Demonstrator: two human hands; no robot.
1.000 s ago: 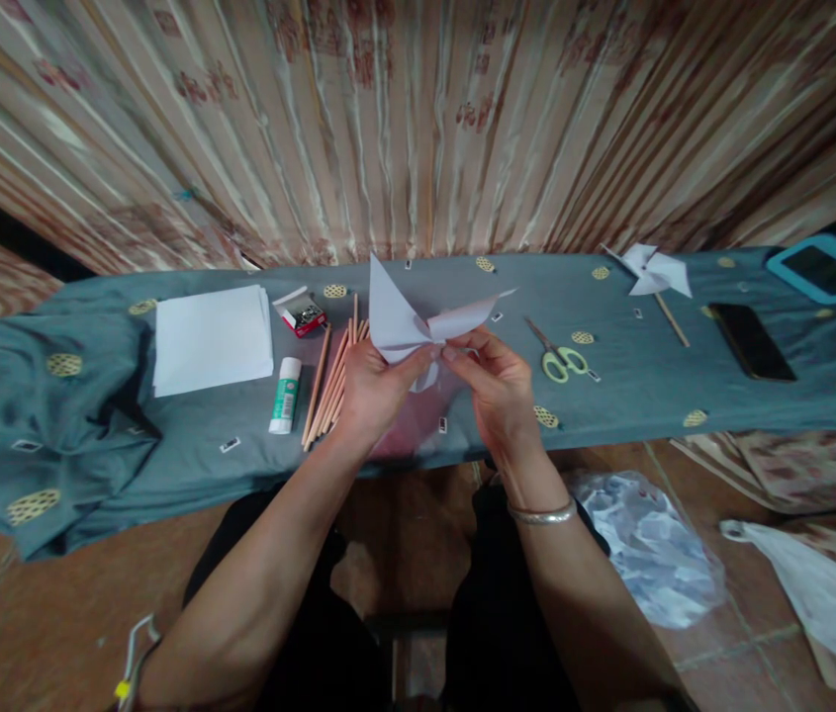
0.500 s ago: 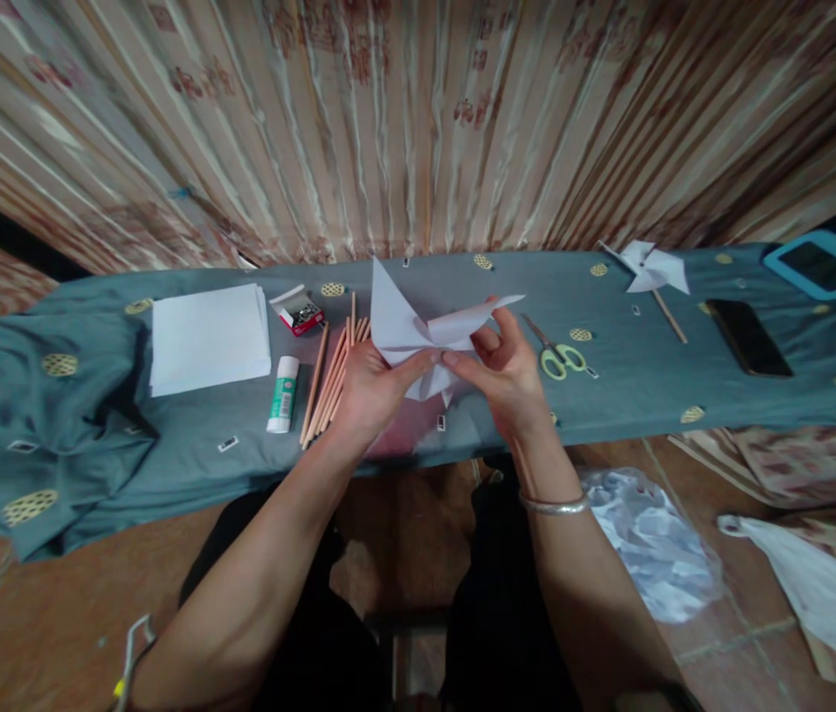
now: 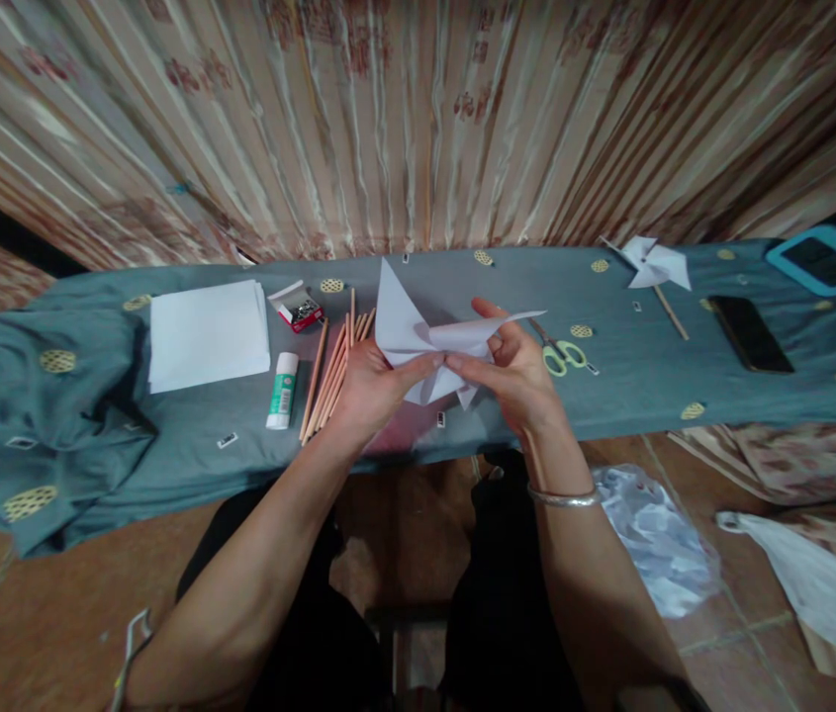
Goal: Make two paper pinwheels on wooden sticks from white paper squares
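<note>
Both hands, left hand (image 3: 373, 381) and right hand (image 3: 517, 371), pinch my half-folded paper pinwheel (image 3: 424, 336); stick unattached, one finished pinwheel (image 3: 653, 265) far right.

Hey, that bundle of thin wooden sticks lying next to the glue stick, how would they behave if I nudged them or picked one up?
The wooden sticks look thin, round and loose, so a nudge would probably roll or scatter them. They seem straight and stiff, likely light, though slender enough to snap if bent. The soft tablecloth under them may slow rolling.
</note>
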